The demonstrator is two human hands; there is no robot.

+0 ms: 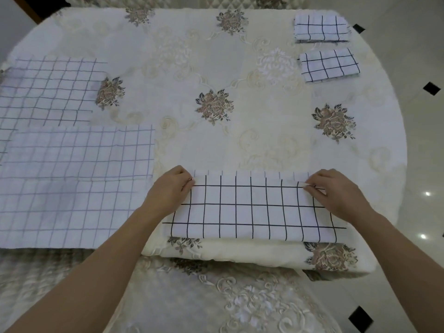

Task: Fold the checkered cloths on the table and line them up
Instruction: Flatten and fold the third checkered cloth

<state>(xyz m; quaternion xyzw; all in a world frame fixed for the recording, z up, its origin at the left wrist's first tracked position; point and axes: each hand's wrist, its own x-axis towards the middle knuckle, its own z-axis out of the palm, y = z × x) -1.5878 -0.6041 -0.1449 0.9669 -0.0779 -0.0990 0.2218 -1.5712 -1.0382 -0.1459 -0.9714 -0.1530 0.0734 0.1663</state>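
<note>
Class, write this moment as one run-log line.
half-folded checkered cloth: near edge | left hand: pinches far-left corner | right hand: pinches far-right corner | folded cloths: two, far right | unfolded cloths: overlapping, left

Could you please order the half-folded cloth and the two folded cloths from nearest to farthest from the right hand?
1. The half-folded cloth, pinched by the right hand.
2. The nearer folded cloth, right side.
3. The farther folded cloth, far right corner.
</note>
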